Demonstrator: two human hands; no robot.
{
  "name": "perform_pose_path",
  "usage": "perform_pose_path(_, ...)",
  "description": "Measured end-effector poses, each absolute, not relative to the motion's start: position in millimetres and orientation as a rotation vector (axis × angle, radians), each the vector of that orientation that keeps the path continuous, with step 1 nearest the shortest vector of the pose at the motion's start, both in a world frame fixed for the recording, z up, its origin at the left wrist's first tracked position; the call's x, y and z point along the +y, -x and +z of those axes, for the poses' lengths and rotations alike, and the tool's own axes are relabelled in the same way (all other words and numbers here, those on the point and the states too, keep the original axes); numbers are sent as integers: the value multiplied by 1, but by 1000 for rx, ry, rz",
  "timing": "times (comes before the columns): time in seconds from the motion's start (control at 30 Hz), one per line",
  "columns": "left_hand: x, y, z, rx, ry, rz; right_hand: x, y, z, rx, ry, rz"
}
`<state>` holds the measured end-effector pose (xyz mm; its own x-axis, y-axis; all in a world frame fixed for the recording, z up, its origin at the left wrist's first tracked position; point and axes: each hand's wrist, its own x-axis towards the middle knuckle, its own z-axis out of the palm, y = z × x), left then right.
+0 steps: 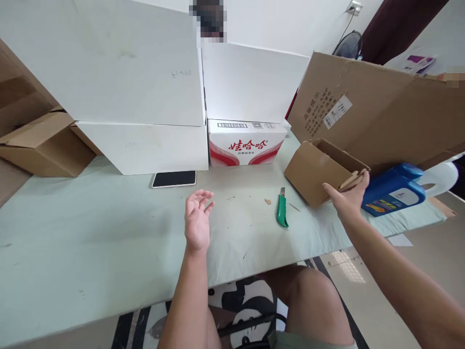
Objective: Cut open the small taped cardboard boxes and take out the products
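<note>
My left hand (197,220) hovers over the table, palm up and fingers apart, with nothing in it. To the right, my right hand (349,196) is closed on the near edge of a small open-topped cardboard box (314,172), thumb on the side facing me. A pale strip, perhaps a flap, shows between thumb and fingers; the inside of the box is mostly hidden. Between my hands lies a green utility knife (282,211) with its blade tip showing. A thin stick (294,207) and a small brown scrap (268,201) lie near it.
A phone (174,179) lies by white panels (163,148). A red-and-white carton (247,143) stands at the back. A large cardboard sheet or box (385,106), a blue bottle (394,189) and a white roll (441,179) are at right. Cardboard boxes (54,145) stand at left.
</note>
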<state>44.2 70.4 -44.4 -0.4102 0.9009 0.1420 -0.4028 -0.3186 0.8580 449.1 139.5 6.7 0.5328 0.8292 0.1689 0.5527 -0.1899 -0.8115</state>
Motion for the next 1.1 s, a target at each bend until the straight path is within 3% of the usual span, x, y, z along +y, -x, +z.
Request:
perform_pose_path(0.07,71,-46,-45,916,-852,1818,168,-453,3,-1124,1916,204)
perform_pose_path(0.23,73,-54,-42,917,-894,1760,214,-451,-16,-1190,1952,286)
perform_pose_path(0.33,73,-56,-37,1154,-914,1628,221,-450,-44,-1161,1975,247)
perform_pose_path(0.5,69,-52,-35,1533,-849,1427,245,-444,-75,-1260,2016,400)
perform_pose_path(0.77,73,-41,-37,1616,-775,1444,320,-423,-65,-1652,1964,727)
perform_pose_path(1.1,73,-45,-43,1433,-571,1551,225,-338,-53,-2088,1629,640)
